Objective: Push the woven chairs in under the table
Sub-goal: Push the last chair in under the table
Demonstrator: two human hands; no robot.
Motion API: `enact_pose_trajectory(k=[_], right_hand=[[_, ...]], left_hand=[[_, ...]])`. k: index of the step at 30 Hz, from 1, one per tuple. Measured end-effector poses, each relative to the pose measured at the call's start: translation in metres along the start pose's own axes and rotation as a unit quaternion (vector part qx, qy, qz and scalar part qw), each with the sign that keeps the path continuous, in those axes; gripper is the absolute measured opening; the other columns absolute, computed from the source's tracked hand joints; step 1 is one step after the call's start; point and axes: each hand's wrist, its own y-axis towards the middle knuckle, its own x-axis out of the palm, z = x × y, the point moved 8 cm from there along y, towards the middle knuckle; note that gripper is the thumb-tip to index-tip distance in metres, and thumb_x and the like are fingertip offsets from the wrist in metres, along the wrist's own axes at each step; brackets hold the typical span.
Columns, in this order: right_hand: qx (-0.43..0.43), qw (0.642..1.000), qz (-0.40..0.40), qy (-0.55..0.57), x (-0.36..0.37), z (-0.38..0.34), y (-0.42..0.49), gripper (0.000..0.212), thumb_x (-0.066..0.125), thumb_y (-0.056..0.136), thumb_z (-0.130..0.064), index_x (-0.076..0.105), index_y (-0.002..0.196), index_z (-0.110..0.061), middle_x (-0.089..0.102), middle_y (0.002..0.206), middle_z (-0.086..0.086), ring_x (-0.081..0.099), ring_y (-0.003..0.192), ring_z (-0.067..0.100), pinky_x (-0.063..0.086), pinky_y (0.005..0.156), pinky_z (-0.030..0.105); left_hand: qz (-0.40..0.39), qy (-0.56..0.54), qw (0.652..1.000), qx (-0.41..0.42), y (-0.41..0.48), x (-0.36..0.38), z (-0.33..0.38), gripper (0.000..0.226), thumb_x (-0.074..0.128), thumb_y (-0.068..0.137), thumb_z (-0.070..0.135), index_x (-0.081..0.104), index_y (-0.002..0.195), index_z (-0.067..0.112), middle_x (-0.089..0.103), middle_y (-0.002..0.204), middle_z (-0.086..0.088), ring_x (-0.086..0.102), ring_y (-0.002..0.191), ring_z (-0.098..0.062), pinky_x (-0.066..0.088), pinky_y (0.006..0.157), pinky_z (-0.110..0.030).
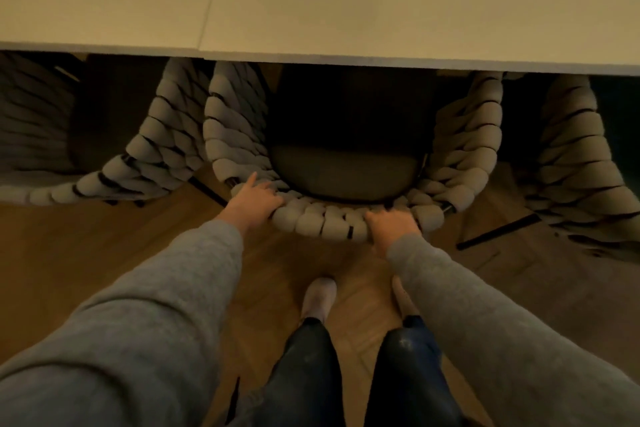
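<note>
A woven chair (325,224) with thick grey braided rope and a dark seat cushion (343,173) stands in front of me, its seat partly under the pale table (346,3). My left hand (254,199) grips the left part of the curved backrest, index finger pointing forward. My right hand (393,225) grips the right part of the same backrest, fingers curled over the rope. Both arms wear grey sleeves.
A second woven chair (131,163) sits to the left, tucked under the table. A third woven chair (575,163) stands to the right. The floor (104,246) is wooden. My feet in light slippers (318,298) stand just behind the middle chair.
</note>
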Motion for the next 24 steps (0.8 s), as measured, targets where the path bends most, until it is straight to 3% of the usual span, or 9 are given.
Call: enact_pose_trajectory(k=[6,13,18,24], right_hand=[[0.043,0.998,0.045,0.027,0.001,-0.005,0.008,0.032,0.052,0.094,-0.024,0.054,0.125,-0.03,0.065,0.112,0.0,0.061,0.104,0.022,0.049,0.093,0.039],[0.074,0.996,0.038,0.034,0.011,-0.006,-0.003,0.03,0.054,0.094,-0.022,0.058,0.123,-0.029,0.064,0.109,0.0,0.06,0.103,0.021,0.048,0.095,0.038],[0.066,0.997,0.021,0.039,0.033,-0.004,-0.028,0.033,0.05,0.096,-0.022,0.054,0.128,-0.03,0.061,0.118,0.0,0.056,0.111,0.022,0.044,0.096,0.036],[0.074,0.996,-0.014,0.04,0.065,0.013,-0.055,0.035,0.051,0.096,-0.02,0.051,0.129,-0.03,0.062,0.115,-0.001,0.058,0.108,0.021,0.044,0.095,0.038]], left_hand=[[0.046,-0.013,0.998,0.046,0.001,0.004,-0.004,0.042,0.052,0.094,0.028,0.047,0.134,0.036,0.056,0.133,0.004,0.046,0.128,-0.022,0.028,0.108,-0.047],[0.043,-0.026,0.998,0.031,-0.008,0.01,0.005,0.035,0.055,0.092,0.024,0.053,0.126,0.033,0.06,0.124,0.004,0.05,0.122,-0.021,0.028,0.11,-0.05],[0.033,-0.043,0.998,0.044,-0.026,0.017,0.032,0.034,0.053,0.091,0.018,0.055,0.123,0.03,0.06,0.12,0.003,0.051,0.12,-0.021,0.025,0.111,-0.051],[0.027,-0.066,0.996,0.051,-0.044,0.022,0.073,0.036,0.054,0.091,0.017,0.054,0.125,0.03,0.061,0.118,0.004,0.052,0.118,-0.021,0.025,0.111,-0.05]])
